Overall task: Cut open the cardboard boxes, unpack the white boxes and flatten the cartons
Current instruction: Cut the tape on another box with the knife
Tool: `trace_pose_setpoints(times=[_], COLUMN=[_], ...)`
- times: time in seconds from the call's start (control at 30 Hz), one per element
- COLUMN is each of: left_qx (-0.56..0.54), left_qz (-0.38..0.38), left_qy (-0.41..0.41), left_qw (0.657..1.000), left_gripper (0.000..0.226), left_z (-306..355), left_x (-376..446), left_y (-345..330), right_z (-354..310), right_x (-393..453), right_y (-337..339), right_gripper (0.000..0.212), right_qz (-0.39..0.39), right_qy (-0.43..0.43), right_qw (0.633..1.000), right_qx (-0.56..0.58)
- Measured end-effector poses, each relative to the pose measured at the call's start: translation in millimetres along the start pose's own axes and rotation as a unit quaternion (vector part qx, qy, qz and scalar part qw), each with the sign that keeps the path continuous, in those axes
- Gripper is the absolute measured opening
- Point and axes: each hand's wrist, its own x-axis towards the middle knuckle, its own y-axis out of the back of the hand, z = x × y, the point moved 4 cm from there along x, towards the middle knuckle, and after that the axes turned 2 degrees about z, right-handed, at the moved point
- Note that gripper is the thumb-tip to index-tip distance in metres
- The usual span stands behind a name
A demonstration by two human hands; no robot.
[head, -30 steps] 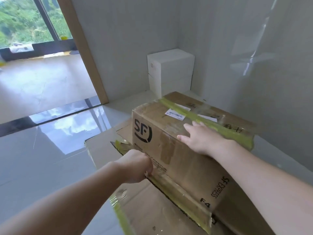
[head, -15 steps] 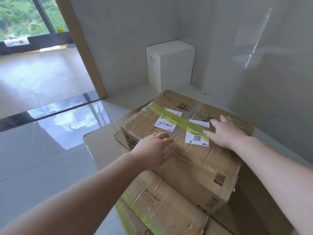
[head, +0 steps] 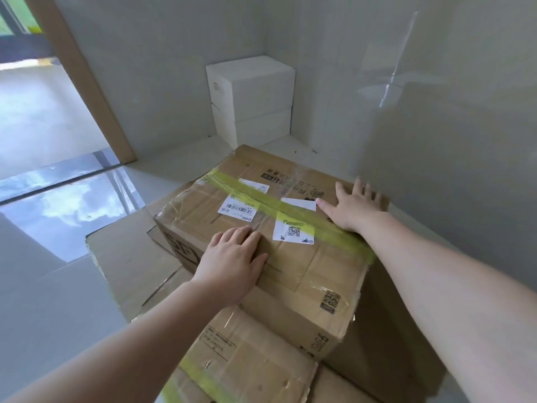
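A sealed brown cardboard box (head: pixel 302 266) with yellow-green tape and white labels across its top lies flat in front of me. My left hand (head: pixel 232 257) rests palm down on its near left top edge, fingers straight. Flat on the far right corner of the top lies my right hand (head: pixel 353 206), fingers spread. Two white boxes (head: pixel 250 97) are stacked in the corner by the wall. A second taped carton (head: pixel 247 362) lies below, close to me.
Flattened cardboard sheets (head: pixel 125 257) lie on the glossy floor under and left of the box. Grey walls close in behind and to the right. A wooden door frame (head: pixel 81 82) opens to the left onto more floor.
The box has been tipped over from its side onto its base, so the taped top faces up. My left hand has moved from the lower edge onto the top; my right hand slid to the far corner.
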Motion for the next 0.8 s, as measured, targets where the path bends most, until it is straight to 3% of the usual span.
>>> trace_pose_setpoints(times=[0.23, 0.47, 0.63, 0.8], left_qx=[0.001, -0.040, -0.062, -0.093], left_qz=[0.001, -0.003, -0.002, -0.044], left_qy=[0.017, -0.068, -0.145, -0.240], left_qw=[1.000, 0.997, 0.987, 0.965], left_gripper=[0.052, 0.046, 0.044, 0.041], left_z=[7, 66, 156, 265], left_x=[-2, 20, 46, 60], left_y=[11, 15, 16, 5], right_z=[12, 25, 96, 222], right_x=[-24, -77, -103, -125], right_y=[0, -5, 14, -4], right_gripper=[0.095, 0.085, 0.074, 0.065], right_qz=[0.015, -0.003, 0.037, 0.004], right_qy=[0.010, 0.057, 0.056, -0.031], right_qw=[1.000, 0.998, 0.998, 0.999], right_qx=[-0.021, -0.006, -0.015, 0.014])
